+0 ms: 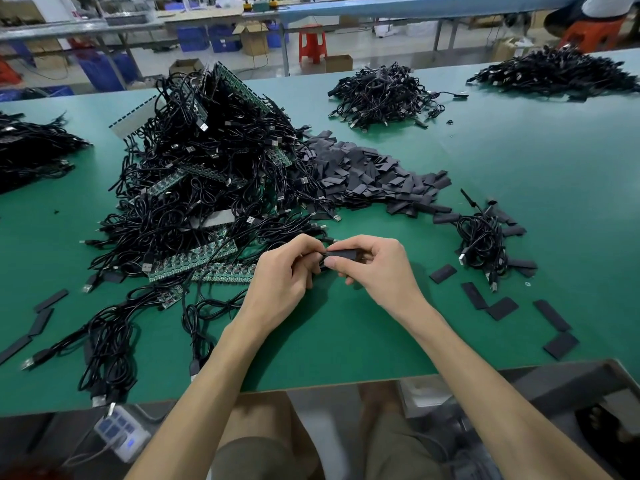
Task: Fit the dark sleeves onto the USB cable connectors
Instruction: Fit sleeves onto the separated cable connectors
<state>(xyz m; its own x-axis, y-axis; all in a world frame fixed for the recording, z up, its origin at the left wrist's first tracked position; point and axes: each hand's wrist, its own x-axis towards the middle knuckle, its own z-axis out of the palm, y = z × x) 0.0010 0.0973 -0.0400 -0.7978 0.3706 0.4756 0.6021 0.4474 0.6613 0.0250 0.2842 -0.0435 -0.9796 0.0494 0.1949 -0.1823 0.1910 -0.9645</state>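
Your right hand (377, 268) pinches a flat matte black sleeve (343, 253) between thumb and fingers, its mouth turned left so it can slide on. Your left hand (284, 271) curls around the end of a thin black USB cable (322, 254) and holds it level against that mouth. The connector is hidden by your fingers, so I cannot tell how far in it sits. You work just above the smooth green table mat (519, 161), near its front edge.

The supplies lie within reach. Beyond your hands is a mound of loose dark sleeves (374, 174), soft-looking flattened tubes. To its left is a tangled heap of glossy black cables and green circuit-board strips (207, 174). A small coiled cable bundle (481, 237) lies to the right, with a few stray flat sleeves (502, 308) nearer you. Far off is another black cable pile (381, 91).
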